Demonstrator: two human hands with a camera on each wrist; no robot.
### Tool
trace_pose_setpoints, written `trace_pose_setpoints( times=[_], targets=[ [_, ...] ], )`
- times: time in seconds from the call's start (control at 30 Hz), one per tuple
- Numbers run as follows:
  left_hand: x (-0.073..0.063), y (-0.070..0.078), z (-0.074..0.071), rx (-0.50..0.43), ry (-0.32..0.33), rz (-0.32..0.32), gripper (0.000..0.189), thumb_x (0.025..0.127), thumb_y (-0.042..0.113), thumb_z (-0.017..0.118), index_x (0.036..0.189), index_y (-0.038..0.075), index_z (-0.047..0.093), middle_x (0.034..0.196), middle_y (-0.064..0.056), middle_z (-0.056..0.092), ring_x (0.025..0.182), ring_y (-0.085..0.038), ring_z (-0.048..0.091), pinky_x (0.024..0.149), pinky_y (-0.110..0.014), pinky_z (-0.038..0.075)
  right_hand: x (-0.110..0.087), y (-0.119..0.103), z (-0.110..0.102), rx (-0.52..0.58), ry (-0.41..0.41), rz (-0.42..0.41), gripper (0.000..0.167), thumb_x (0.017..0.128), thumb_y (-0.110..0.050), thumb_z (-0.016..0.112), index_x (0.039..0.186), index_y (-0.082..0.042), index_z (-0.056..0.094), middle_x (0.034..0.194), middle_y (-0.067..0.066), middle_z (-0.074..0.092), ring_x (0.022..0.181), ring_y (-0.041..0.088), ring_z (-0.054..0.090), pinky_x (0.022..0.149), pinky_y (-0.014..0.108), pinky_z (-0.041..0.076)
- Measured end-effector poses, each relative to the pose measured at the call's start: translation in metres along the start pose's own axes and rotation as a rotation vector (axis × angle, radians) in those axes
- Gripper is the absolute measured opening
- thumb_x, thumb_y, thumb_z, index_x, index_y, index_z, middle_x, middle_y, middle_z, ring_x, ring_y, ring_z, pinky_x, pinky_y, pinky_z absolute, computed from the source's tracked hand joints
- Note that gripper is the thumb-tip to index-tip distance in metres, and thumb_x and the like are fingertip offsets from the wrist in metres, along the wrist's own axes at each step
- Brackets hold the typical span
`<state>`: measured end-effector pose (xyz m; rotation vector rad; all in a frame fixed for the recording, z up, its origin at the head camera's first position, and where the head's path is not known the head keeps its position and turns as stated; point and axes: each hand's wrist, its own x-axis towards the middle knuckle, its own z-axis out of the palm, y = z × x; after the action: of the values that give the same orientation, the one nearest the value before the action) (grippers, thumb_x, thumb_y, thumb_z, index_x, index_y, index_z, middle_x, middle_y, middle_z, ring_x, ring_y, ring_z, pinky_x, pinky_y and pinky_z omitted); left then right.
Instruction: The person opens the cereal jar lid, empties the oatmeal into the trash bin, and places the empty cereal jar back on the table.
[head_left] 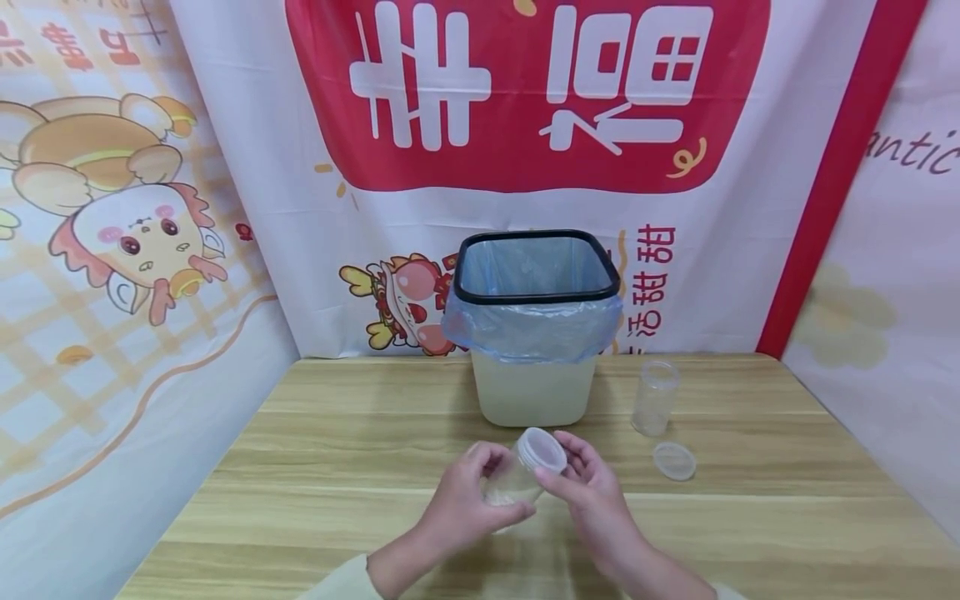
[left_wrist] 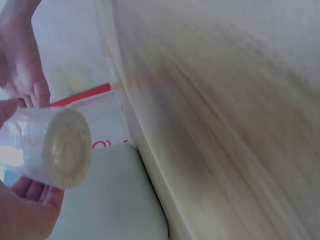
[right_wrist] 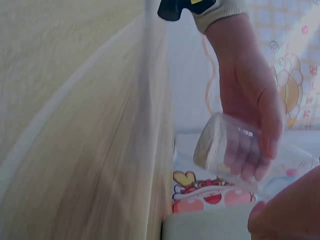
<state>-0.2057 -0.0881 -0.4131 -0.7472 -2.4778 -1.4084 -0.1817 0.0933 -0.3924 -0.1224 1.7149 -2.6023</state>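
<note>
A clear plastic jar [head_left: 508,486] with a translucent lid [head_left: 546,451] on its upper end is held tilted over the table in the head view. My left hand [head_left: 462,498] grips the jar's body, fingers and thumb round its sides. At the lid, my right hand [head_left: 602,502] pinches the edge between thumb and fingers. The left wrist view shows the round base of the jar [left_wrist: 68,149] facing the camera. In the right wrist view, the left hand [right_wrist: 246,85] curls round the jar [right_wrist: 231,146], with part of the right hand [right_wrist: 292,207] nearby.
Behind the hands stands a pale bin [head_left: 534,392] with a black rim and a bluish liner [head_left: 532,333]. To the right, an uncovered clear jar [head_left: 656,402] stands near a loose round lid [head_left: 674,461]. All rest on a wood-grain table [head_left: 337,467] backed by printed cloth.
</note>
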Motion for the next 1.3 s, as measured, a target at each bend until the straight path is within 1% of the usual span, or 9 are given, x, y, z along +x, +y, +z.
trace_pose_setpoints(
  times=[0.17, 0.27, 0.5, 0.6, 0.67, 0.83, 1.0, 1.17, 1.3],
  targets=[
    [0.0, 0.002, 0.006, 0.096, 0.033, 0.008, 0.054, 0.067, 0.035, 0.088, 0.104, 0.011, 0.056, 0.098, 0.004, 0.055, 0.086, -0.013, 0.054, 0.074, -0.026, 0.052, -0.005, 0.002, 0.01, -0.043, 0.063, 0.023, 0.06, 0.083, 0.0, 0.069, 0.131, 0.006, 0.034, 0.125, 0.013, 0.051, 0.111, 0.017, 0.055, 0.095, 0.022, 0.044],
    [-0.001, 0.001, 0.007, 0.142, 0.031, 0.005, 0.053, 0.067, 0.036, 0.088, 0.099, 0.012, 0.053, 0.094, 0.006, 0.051, 0.084, -0.011, 0.051, 0.073, -0.024, 0.05, -0.007, 0.004, 0.012, -0.084, 0.084, 0.053, 0.061, 0.085, -0.006, 0.071, 0.133, 0.004, 0.033, 0.128, 0.014, 0.051, 0.114, 0.018, 0.054, 0.097, 0.023, 0.042],
    [-0.004, -0.002, 0.01, 0.193, 0.02, 0.026, 0.054, 0.067, 0.036, 0.088, 0.097, 0.012, 0.051, 0.093, 0.005, 0.049, 0.082, -0.011, 0.049, 0.071, -0.023, 0.048, -0.008, 0.008, 0.013, -0.146, 0.111, 0.082, 0.064, 0.087, -0.013, 0.072, 0.135, 0.004, 0.033, 0.132, 0.015, 0.049, 0.119, 0.023, 0.052, 0.108, 0.041, 0.034],
    [-0.005, -0.004, 0.01, 0.196, 0.016, 0.035, 0.055, 0.067, 0.037, 0.088, 0.099, 0.012, 0.051, 0.093, 0.005, 0.049, 0.082, -0.012, 0.049, 0.07, -0.023, 0.048, -0.008, 0.009, 0.012, -0.152, 0.108, 0.081, 0.064, 0.087, -0.013, 0.072, 0.135, 0.005, 0.034, 0.131, 0.015, 0.05, 0.119, 0.023, 0.052, 0.108, 0.04, 0.034],
    [-0.005, -0.004, 0.009, 0.176, 0.006, 0.029, 0.054, 0.068, 0.037, 0.088, 0.1, 0.012, 0.052, 0.094, 0.006, 0.05, 0.083, -0.012, 0.05, 0.072, -0.023, 0.049, -0.007, 0.008, 0.01, -0.149, 0.093, 0.075, 0.062, 0.087, -0.012, 0.071, 0.134, 0.005, 0.035, 0.132, 0.014, 0.05, 0.119, 0.022, 0.052, 0.106, 0.034, 0.036],
    [-0.004, -0.004, 0.003, 0.064, -0.027, 0.006, 0.05, 0.07, 0.034, 0.087, 0.104, 0.013, 0.057, 0.099, 0.005, 0.055, 0.089, -0.013, 0.055, 0.079, -0.027, 0.051, -0.002, 0.004, 0.004, -0.093, 0.029, 0.044, 0.056, 0.083, 0.001, 0.069, 0.131, 0.008, 0.041, 0.126, 0.015, 0.055, 0.115, 0.021, 0.054, 0.095, 0.024, 0.045],
    [-0.002, -0.004, -0.003, -0.018, -0.046, 0.017, 0.049, 0.07, 0.03, 0.088, 0.107, 0.011, 0.062, 0.1, 0.004, 0.061, 0.091, -0.014, 0.059, 0.081, -0.029, 0.053, 0.002, -0.002, -0.005, -0.083, -0.064, 0.039, 0.057, 0.081, 0.006, 0.069, 0.132, 0.011, 0.043, 0.124, 0.018, 0.057, 0.113, 0.024, 0.056, 0.095, 0.027, 0.048],
    [-0.001, -0.004, -0.007, -0.071, -0.082, 0.011, 0.048, 0.071, 0.026, 0.086, 0.111, 0.01, 0.065, 0.102, 0.005, 0.064, 0.092, -0.012, 0.06, 0.083, -0.03, 0.053, 0.005, -0.006, -0.015, -0.146, -0.193, 0.04, 0.063, 0.084, 0.0, 0.07, 0.137, 0.012, 0.038, 0.131, 0.022, 0.051, 0.118, 0.024, 0.054, 0.097, 0.029, 0.046],
    [-0.001, -0.005, -0.011, -0.124, -0.142, -0.005, 0.042, 0.073, 0.022, 0.084, 0.11, 0.009, 0.067, 0.1, 0.002, 0.065, 0.091, -0.014, 0.06, 0.083, -0.03, 0.053, 0.009, -0.007, -0.025, -0.175, -0.342, 0.025, 0.061, 0.088, 0.0, 0.066, 0.139, 0.013, 0.035, 0.134, 0.021, 0.05, 0.12, 0.023, 0.053, 0.1, 0.03, 0.044]
  ],
)
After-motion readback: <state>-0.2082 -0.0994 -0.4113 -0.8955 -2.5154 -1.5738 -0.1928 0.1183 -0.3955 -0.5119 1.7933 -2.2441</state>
